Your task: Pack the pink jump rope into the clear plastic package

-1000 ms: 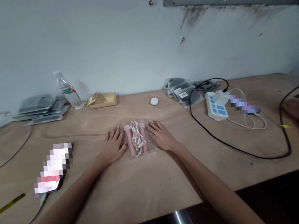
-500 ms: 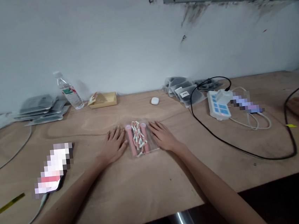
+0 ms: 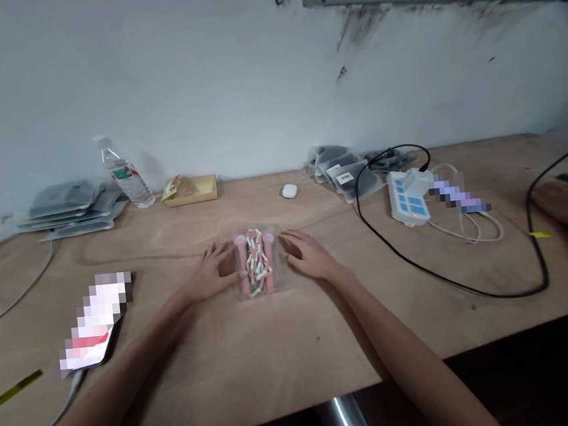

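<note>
A clear plastic bag (image 3: 283,281) lies flat on the wooden table, holding a beaded jump rope (image 3: 257,262) with two pink handles and pink and white beads. At its left edge is my left hand (image 3: 210,273), thumb and fingers spread apart, the thumb touching the handle side of the bag. My right hand (image 3: 309,254) rests beside the right edge, its fingertips at the clear plastic and its thumb held away from the fingers. Neither hand lifts the bag.
Behind stand a water bottle (image 3: 127,178), a small cardboard tray (image 3: 196,190) and a white case (image 3: 289,191). Grey packets (image 3: 64,199) lie left, more packets (image 3: 343,172) right. A phone (image 3: 96,325), a power strip (image 3: 406,201) and a black cable (image 3: 452,287) flank me. Another person's hand (image 3: 564,203) is far right.
My left hand has gone from lying flat to arched, its thumb now reaching the bag's left side. My right thumb has opened away from its fingers. The whole view has shifted slightly.
</note>
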The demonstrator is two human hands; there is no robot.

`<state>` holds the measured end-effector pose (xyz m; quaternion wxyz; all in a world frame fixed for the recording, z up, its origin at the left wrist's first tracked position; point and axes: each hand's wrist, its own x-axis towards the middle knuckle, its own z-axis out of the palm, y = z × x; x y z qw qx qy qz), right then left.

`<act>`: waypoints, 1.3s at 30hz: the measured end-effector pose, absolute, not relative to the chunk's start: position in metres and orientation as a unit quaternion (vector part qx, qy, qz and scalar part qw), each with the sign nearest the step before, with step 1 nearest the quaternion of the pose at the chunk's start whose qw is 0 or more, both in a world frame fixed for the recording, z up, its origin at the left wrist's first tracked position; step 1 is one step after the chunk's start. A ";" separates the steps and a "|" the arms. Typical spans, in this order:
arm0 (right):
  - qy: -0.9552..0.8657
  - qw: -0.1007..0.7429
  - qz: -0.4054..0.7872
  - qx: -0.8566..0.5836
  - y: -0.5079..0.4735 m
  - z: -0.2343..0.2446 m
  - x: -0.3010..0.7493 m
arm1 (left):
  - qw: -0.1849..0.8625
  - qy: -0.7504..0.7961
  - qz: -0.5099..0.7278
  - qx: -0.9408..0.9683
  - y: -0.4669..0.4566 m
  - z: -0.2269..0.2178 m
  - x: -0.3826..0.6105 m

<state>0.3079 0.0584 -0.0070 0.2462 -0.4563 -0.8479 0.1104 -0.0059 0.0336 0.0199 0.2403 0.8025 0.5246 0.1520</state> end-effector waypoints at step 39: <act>-0.885 0.234 0.151 -0.373 0.037 0.007 0.290 | -0.004 0.506 0.096 0.857 0.026 0.035 0.000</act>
